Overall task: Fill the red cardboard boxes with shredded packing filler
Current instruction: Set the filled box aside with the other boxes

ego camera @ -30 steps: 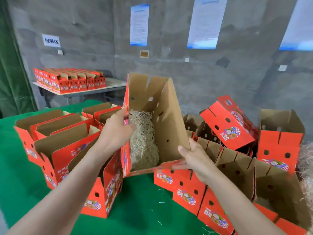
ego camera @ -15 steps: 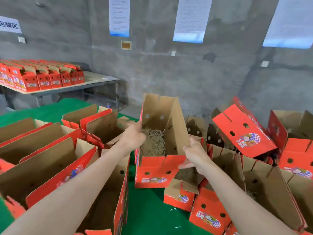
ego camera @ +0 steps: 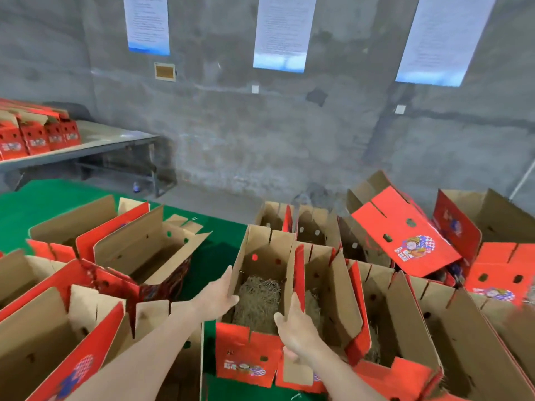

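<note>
A red cardboard box (ego camera: 246, 354) stands upright on the green table cover, its flaps open, with a wad of tan shredded filler (ego camera: 257, 299) inside. My left hand (ego camera: 218, 296) holds the box's left wall, thumb over the rim. My right hand (ego camera: 295, 328) grips the right wall near the front corner. The box sits against a neighbouring open box (ego camera: 327, 285) that also holds some filler.
Several empty open red boxes (ego camera: 139, 256) stand to the left on the green cover (ego camera: 214, 256). More boxes crowd the right, one tipped over (ego camera: 405, 235). A grey table (ego camera: 95, 146) with closed red boxes stands at the back left by the concrete wall.
The box I hold was raised and tilted toward me; it has come down and now stands upright on the green cover beside the right-hand boxes. Both hands stay on its walls.
</note>
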